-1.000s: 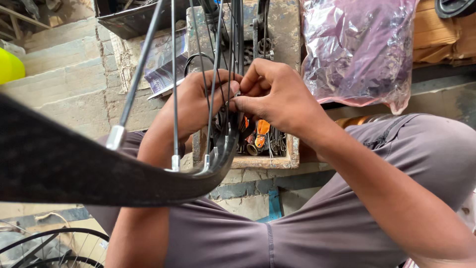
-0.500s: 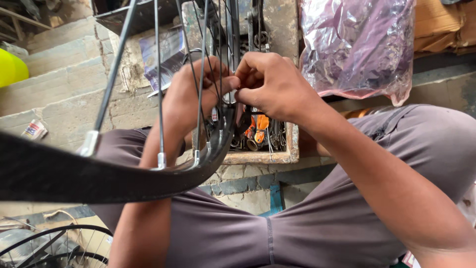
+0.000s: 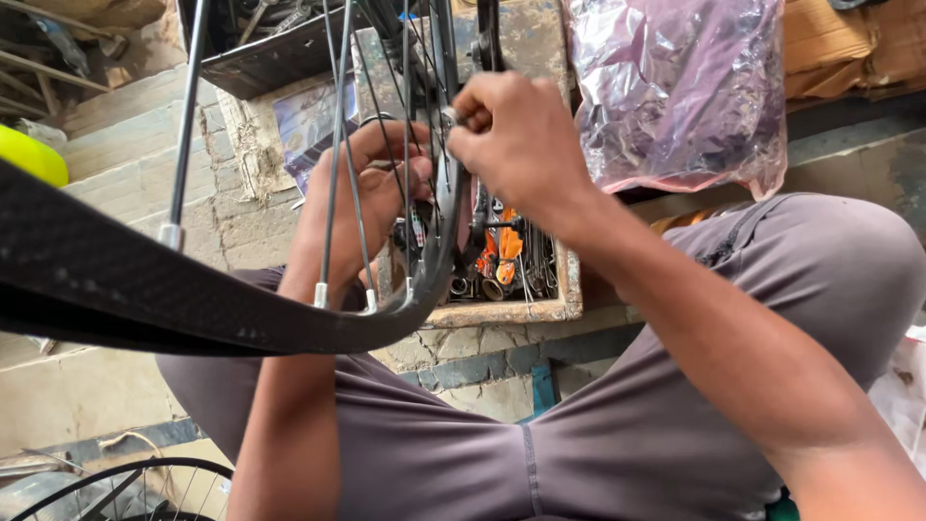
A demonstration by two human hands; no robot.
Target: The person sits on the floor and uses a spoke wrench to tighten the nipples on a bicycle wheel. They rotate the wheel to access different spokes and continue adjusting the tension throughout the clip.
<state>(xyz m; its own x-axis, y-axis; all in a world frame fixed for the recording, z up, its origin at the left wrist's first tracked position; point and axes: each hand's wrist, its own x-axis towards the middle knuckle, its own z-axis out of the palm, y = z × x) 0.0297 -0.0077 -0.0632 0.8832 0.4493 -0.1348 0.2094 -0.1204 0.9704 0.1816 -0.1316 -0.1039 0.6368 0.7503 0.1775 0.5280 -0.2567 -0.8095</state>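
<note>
A black bicycle wheel rim (image 3: pixel 193 309) arcs across the left of the view, close to the camera, and hides much of the left forearm. At least five thin metal spokes (image 3: pixel 333 145) rise from it and cross in front of the left hand (image 3: pixel 362 198), whose fingers curl loosely behind them, touching the spokes. The right hand (image 3: pixel 521 140) sits just above and to the right, its fingers pinched tight on something small at the spokes; what it is cannot be told. Directly behind both hands lies one shallow wooden tray (image 3: pixel 502 309) holding small tools, some with orange handles (image 3: pixel 506 246). One crumpled clear plastic bag (image 3: pixel 675 92) rests at upper right, near the right wrist. A yellow object (image 3: pixel 29 154) shows at the left edge, and part of a second wheel (image 3: pixel 125 492) sits at the bottom left. The person's grey trousers (image 3: pixel 579 434) fill the lower view
</note>
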